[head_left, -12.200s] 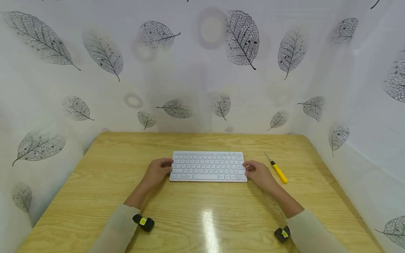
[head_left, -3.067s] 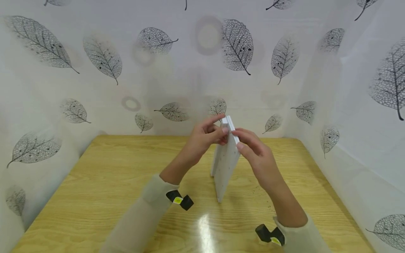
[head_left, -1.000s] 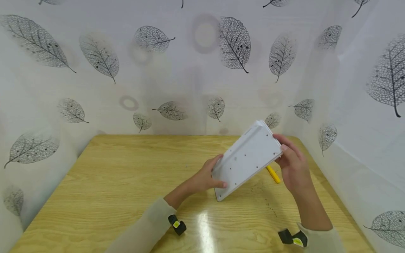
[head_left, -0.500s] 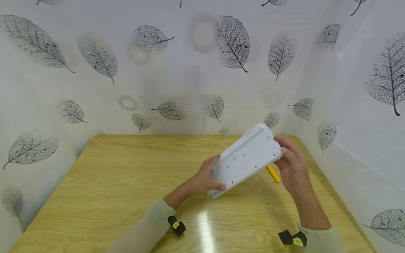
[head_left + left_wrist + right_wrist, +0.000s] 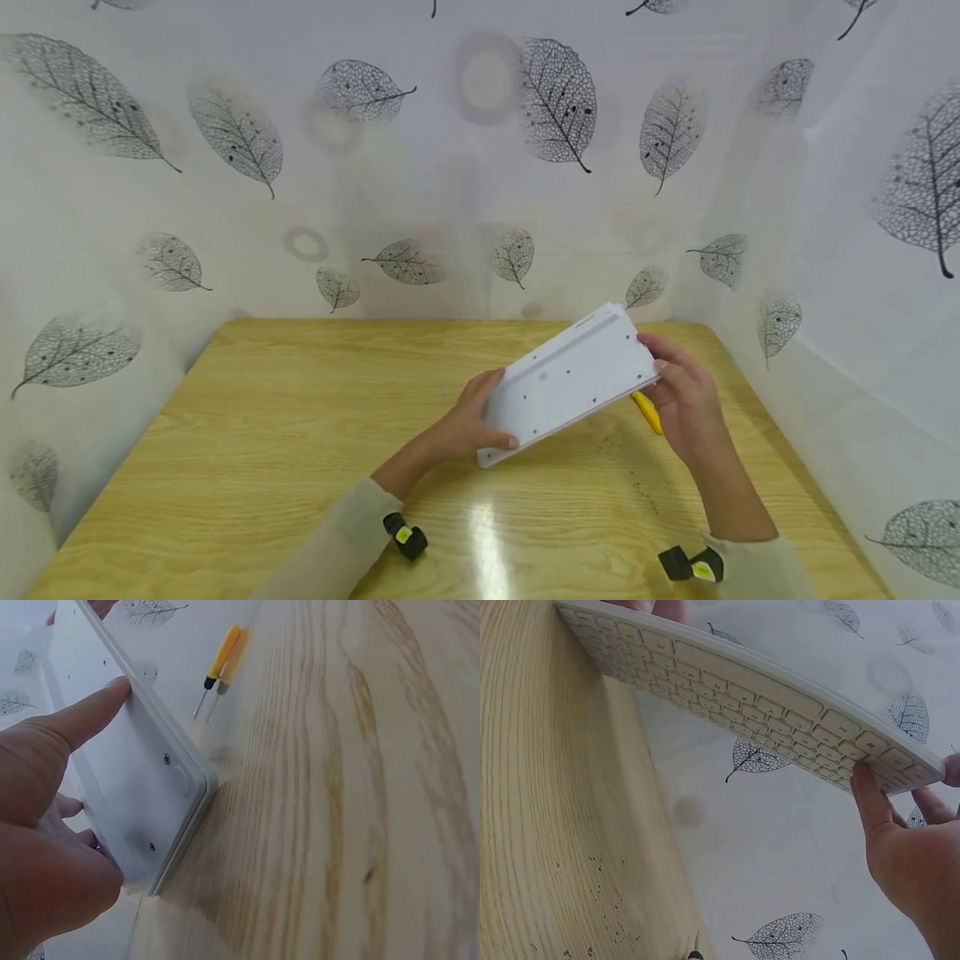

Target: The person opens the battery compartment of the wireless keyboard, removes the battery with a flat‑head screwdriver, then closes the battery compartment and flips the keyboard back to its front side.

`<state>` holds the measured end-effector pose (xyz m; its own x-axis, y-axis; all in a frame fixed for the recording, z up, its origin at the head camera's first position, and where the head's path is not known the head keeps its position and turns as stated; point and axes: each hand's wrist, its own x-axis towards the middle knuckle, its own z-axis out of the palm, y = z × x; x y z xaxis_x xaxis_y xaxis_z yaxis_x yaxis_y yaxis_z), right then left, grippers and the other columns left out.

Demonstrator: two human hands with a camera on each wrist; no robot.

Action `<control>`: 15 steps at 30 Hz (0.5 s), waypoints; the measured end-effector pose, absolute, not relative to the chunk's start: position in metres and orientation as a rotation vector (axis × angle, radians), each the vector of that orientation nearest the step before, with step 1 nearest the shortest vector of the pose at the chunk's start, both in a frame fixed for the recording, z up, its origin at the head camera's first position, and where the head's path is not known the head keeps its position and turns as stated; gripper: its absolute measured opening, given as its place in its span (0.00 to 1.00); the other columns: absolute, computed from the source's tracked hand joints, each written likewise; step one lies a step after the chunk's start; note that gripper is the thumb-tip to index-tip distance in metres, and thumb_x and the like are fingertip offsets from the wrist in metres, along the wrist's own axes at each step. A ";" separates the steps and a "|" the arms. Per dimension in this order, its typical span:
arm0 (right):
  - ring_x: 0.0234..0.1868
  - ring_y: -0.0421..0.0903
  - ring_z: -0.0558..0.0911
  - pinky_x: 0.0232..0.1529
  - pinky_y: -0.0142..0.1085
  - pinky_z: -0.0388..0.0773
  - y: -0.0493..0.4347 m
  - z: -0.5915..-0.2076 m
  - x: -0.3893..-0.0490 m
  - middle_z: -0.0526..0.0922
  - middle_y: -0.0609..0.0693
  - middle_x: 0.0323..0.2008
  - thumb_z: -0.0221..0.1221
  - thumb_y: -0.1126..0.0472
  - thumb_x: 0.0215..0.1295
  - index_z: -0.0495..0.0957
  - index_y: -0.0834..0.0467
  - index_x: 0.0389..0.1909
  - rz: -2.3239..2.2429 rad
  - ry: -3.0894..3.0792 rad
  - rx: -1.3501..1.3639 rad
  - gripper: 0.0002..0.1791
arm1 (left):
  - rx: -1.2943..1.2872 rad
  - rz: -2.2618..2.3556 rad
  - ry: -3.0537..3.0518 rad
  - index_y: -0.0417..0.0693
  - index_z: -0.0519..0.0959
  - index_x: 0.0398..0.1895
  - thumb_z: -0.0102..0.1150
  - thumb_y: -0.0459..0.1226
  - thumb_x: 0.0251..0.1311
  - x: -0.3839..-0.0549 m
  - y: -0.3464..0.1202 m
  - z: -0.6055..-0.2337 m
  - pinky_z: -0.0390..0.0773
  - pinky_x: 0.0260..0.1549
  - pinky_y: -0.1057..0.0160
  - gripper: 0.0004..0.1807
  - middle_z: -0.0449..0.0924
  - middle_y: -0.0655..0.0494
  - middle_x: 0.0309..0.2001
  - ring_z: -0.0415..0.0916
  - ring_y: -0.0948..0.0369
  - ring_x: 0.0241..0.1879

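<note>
A white keyboard (image 5: 566, 379) is held tilted over the table, its screw-dotted underside facing up toward the head camera. At its lower left end my left hand (image 5: 467, 423) grips it, thumb across the underside. My right hand (image 5: 688, 392) holds the raised right end between thumb and fingers. In the right wrist view the keys (image 5: 757, 709) face down, and one fingertip touches them near the corner. The left wrist view shows small screws in the back (image 5: 142, 772), with the left thumb lying near the edge. A yellow screwdriver (image 5: 647, 412) lies beyond, partly hidden by the keyboard and right hand.
The wooden table (image 5: 300, 433) runs back to a white leaf-printed curtain (image 5: 420, 167) that also closes off both sides. Small dark specks (image 5: 637, 483) are scattered on the table near the right forearm.
Over the last second the keyboard has come down and left and leans flatter, with both hands still on it. Earlier it lay keys up on the table, then stood on end.
</note>
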<state>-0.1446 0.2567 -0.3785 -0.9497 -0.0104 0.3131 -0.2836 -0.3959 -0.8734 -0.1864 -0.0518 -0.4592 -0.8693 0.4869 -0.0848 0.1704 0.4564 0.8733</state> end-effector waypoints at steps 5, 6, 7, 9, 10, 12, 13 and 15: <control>0.51 0.44 0.84 0.50 0.34 0.83 0.259 -0.386 -0.147 0.81 0.52 0.57 0.44 0.73 0.76 0.77 0.67 0.60 2.440 -1.742 0.420 0.19 | 0.569 1.363 2.395 0.58 0.45 0.82 0.78 0.51 0.48 -0.189 -0.067 -0.463 0.56 0.72 0.38 0.64 0.36 0.48 0.81 0.46 0.44 0.78; 0.51 0.43 0.84 0.50 0.34 0.83 0.260 -0.387 -0.148 0.81 0.51 0.57 0.44 0.73 0.75 0.77 0.67 0.61 2.437 -1.771 0.429 0.19 | 0.568 1.362 2.396 0.58 0.45 0.82 0.78 0.51 0.48 -0.189 -0.070 -0.463 0.56 0.72 0.39 0.64 0.36 0.48 0.81 0.45 0.43 0.78; 0.51 0.43 0.84 0.50 0.34 0.83 0.260 -0.389 -0.148 0.81 0.50 0.57 0.44 0.73 0.75 0.77 0.66 0.61 2.436 -1.796 0.433 0.19 | 0.567 1.356 2.401 0.58 0.45 0.82 0.78 0.51 0.48 -0.190 -0.073 -0.464 0.55 0.72 0.39 0.63 0.36 0.48 0.82 0.45 0.43 0.78; 0.51 0.42 0.84 0.50 0.34 0.82 0.261 -0.391 -0.149 0.82 0.49 0.56 0.45 0.74 0.74 0.78 0.65 0.60 2.446 -1.839 0.435 0.19 | 0.570 1.348 2.412 0.57 0.45 0.82 0.78 0.51 0.48 -0.191 -0.079 -0.464 0.54 0.73 0.39 0.63 0.36 0.46 0.82 0.43 0.43 0.78; 0.51 0.41 0.84 0.50 0.33 0.82 0.261 -0.391 -0.150 0.82 0.49 0.56 0.46 0.75 0.74 0.78 0.64 0.59 2.450 -1.858 0.434 0.19 | 0.570 1.341 2.416 0.57 0.45 0.82 0.78 0.51 0.48 -0.191 -0.082 -0.464 0.53 0.73 0.39 0.63 0.36 0.46 0.82 0.42 0.43 0.79; 0.50 0.41 0.84 0.49 0.33 0.82 0.262 -0.392 -0.150 0.83 0.48 0.55 0.48 0.75 0.73 0.79 0.64 0.58 2.457 -1.895 0.425 0.19 | 0.570 1.326 2.423 0.56 0.45 0.82 0.78 0.51 0.49 -0.191 -0.088 -0.464 0.52 0.73 0.39 0.63 0.35 0.47 0.82 0.41 0.43 0.79; 0.50 0.41 0.84 0.49 0.32 0.82 0.262 -0.392 -0.150 0.83 0.48 0.55 0.49 0.75 0.72 0.79 0.64 0.58 2.452 -1.917 0.412 0.19 | 0.576 1.325 2.425 0.55 0.45 0.82 0.77 0.51 0.49 -0.191 -0.091 -0.465 0.51 0.74 0.39 0.63 0.36 0.47 0.82 0.40 0.43 0.79; 0.50 0.40 0.85 0.50 0.32 0.82 0.263 -0.393 -0.151 0.83 0.47 0.55 0.50 0.74 0.72 0.79 0.64 0.59 2.441 -1.966 0.394 0.18 | 0.576 1.322 2.415 0.56 0.44 0.82 0.76 0.50 0.51 -0.192 -0.095 -0.465 0.50 0.74 0.40 0.62 0.36 0.48 0.82 0.39 0.45 0.80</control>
<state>-0.1506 0.2634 -0.3927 -0.9687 -0.1687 0.1820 -0.1418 -0.2254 -0.9639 -0.1924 -0.0952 -0.4651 -0.8648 0.4941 -0.0897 0.1908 0.4884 0.8515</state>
